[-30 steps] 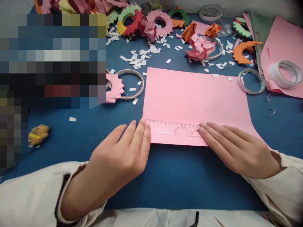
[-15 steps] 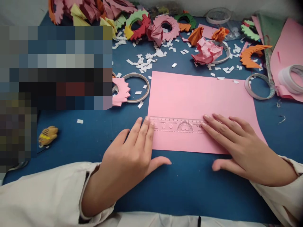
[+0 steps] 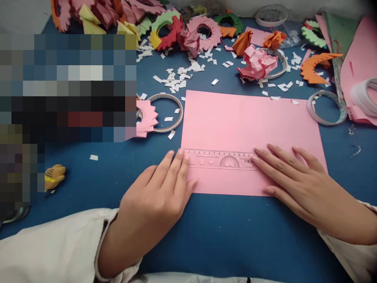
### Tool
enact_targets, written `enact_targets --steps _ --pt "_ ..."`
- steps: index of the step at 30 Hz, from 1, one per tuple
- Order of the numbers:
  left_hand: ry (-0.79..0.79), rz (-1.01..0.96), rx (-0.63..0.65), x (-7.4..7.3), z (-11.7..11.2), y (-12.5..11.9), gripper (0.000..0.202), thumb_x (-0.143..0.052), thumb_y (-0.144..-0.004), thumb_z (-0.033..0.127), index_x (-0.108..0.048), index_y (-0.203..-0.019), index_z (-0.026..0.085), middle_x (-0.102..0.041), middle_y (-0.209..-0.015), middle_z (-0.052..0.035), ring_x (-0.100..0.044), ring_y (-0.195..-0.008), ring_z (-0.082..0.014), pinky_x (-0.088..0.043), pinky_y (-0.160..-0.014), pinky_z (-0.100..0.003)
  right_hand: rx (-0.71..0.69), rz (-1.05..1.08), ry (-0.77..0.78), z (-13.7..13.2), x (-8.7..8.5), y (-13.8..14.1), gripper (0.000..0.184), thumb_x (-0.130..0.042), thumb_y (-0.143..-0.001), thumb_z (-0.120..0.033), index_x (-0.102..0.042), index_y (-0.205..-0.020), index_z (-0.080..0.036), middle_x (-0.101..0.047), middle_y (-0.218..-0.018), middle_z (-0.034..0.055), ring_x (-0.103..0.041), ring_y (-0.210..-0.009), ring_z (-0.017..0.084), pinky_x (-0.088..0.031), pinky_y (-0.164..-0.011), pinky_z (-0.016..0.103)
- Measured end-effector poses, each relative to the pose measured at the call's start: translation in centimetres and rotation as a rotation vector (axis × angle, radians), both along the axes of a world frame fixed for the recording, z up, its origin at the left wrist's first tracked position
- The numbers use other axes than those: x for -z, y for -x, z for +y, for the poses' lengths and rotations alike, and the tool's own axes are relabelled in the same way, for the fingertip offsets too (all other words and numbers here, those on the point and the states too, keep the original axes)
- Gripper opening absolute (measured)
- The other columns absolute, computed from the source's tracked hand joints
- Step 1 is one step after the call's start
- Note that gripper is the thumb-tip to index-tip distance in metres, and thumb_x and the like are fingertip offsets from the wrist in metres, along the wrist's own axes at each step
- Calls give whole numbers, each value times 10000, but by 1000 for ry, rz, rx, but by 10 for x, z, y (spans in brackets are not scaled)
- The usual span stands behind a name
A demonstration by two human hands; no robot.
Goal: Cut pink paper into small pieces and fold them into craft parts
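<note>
A pink paper sheet (image 3: 244, 122) lies flat on the blue table (image 3: 229, 232). A clear plastic ruler (image 3: 219, 159) rests across the sheet near its front edge. My left hand (image 3: 157, 192) lies flat with fingers stretched out, fingertips on the ruler's left end. My right hand (image 3: 294, 181) is spread flat on the sheet's right part, its fingertips touching the ruler's right end. Neither hand grips anything.
Tape rings lie left (image 3: 165, 112) and right (image 3: 325, 108) of the sheet. Crumpled pink paper (image 3: 256, 63), folded coloured paper wreaths (image 3: 203, 31) and white scraps (image 3: 176, 76) fill the back. A small yellow toy (image 3: 54, 177) sits at left. More pink sheets (image 3: 359, 67) lie far right.
The ruler has shifted up the sheet, away from its front edge. Both thumbs spread out, then drew back in beside the fingers. The view shifted slightly.
</note>
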State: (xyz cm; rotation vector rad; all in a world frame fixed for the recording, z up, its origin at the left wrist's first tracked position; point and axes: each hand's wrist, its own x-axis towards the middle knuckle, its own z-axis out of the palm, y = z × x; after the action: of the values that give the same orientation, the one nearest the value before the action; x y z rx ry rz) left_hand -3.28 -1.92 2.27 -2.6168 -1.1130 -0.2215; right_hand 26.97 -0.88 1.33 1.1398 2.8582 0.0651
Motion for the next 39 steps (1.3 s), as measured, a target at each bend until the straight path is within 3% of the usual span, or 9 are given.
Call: enact_targets --steps 11,16,20,28,39 --pt "27 16 68 3 2 -2 279 -513 -899 125 -630 -1040 -85 -659 -1051 -263 -676 -918 -370 -602 -606 -403 -15 31 1 3 0 -1 533 -250 -978 -382 -196 -1483 -218 -330 -1484 31 -317 -1365 254 -267 -1024 457" --pt "32 9 74 3 4 1 240 -507 -888 66 -634 -1032 -76 -666 -1041 -256 -680 -906 -360 -604 -630 -407 42 194 -8 10 -1 -5 535 -439 -935 -241 -292 -1449 -255 -476 -1388 59 -478 -1245 239 -382 -966 415" --pt "24 -1 61 2 4 3 214 -524 -876 57 -650 -1002 -62 -681 -1010 -244 -682 -890 -359 -604 -662 -430 50 270 -28 14 -4 -6 563 -569 -870 -211 -380 -1400 -234 -565 -1285 80 -544 -1156 242 -434 -934 411" --pt "60 -62 54 4 4 0 224 -508 -882 50 -630 -1019 -79 -677 -1003 -261 -683 -884 -352 -602 -614 -414 44 268 -39 15 -6 -8 535 -596 -858 -216 -417 -1362 -256 -594 -1238 74 -565 -1119 248 -454 -880 432" --pt "51 -50 51 5 4 -1 262 -509 -903 125 -628 -1019 -77 -680 -1012 -245 -682 -901 -339 -610 -658 -407 46 274 -36 15 -6 -9 540 -594 -859 -208 -413 -1365 -259 -598 -1228 73 -569 -1107 253 -456 -871 443"
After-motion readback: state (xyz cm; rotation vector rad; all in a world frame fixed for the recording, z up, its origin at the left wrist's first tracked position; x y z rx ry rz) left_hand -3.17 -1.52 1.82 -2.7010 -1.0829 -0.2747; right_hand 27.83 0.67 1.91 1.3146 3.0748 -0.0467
